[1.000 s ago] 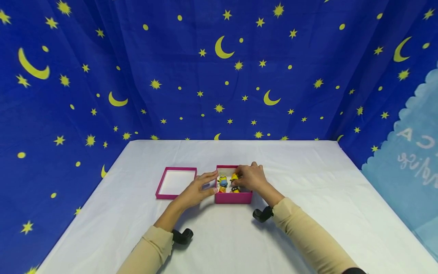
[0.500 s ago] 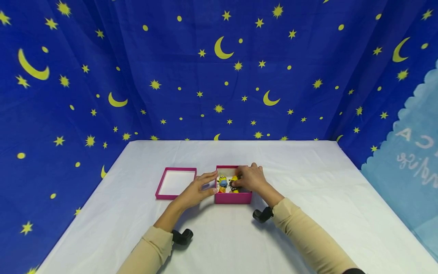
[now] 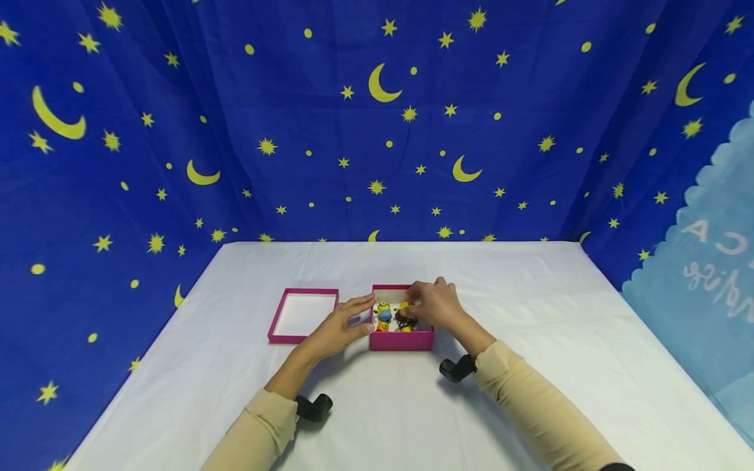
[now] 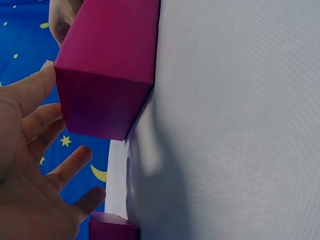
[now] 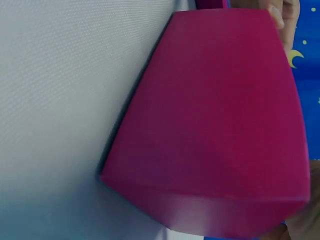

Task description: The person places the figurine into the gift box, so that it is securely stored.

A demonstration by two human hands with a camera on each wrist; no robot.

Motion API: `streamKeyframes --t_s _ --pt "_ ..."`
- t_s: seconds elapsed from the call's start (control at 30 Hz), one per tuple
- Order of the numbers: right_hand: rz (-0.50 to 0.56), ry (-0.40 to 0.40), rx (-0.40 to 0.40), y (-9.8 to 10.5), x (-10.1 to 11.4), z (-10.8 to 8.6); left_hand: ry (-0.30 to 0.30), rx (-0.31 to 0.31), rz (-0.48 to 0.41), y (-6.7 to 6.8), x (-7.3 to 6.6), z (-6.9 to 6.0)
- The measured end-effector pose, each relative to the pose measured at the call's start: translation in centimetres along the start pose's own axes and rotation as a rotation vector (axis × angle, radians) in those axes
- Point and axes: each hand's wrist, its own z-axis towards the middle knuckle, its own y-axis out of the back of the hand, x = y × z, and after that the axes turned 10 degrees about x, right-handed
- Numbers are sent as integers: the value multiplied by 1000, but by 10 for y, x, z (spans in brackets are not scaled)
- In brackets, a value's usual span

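An uncovered magenta box [image 3: 402, 341] sits on the white table, with several small yellow toy figures inside. At its left stands a figure with blue clothing [image 3: 385, 313]. My right hand [image 3: 437, 305] reaches over the right wall, its fingers bent down around a yellow and dark toy figure [image 3: 404, 316], which they partly hide. On the opposite side my left hand [image 3: 340, 327] touches the wall, fingers extended. In the left wrist view, its thumb meets the box corner and some fingers spread apart below. The right wrist view shows mostly the box's outer wall [image 5: 210, 105], covering the fingertips.
The shallow magenta lid [image 3: 303, 339] lies left of the box, white inside facing up, partly behind the left hand. White cloth [image 3: 501, 281] covers the table. A blue curtain [image 3: 330, 118] with moons and stars hangs behind.
My right hand shifts slightly within the box; more of the dark parts of the figures show beneath its fingers. The left hand, box and lid stay in place.
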Motion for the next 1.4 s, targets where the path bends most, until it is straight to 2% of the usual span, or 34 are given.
streamKeyframes --t_s 0.33,0.53,0.6,0.87,1.03,1.2,1.4 --pt "65 23 -49 5 -7 -10 -1 -23 -3 0 -3 0" --pt "97 67 -118 8 -6 -19 -25 -100 -16 0 -9 -4" --pt "115 83 -140 8 -5 -22 -5 -131 -20 0 -12 -7" --pt "239 114 -160 6 6 -37 108 -204 -51 3 -21 -23" --pt "291 144 -169 2 16 -47 126 -237 -48 5 -21 -36" --pt "316 207 -211 -4 30 -55 109 -271 -29 11 -20 -48" --pt "359 263 -221 -14 50 -57 142 -305 -25 22 -19 -61"
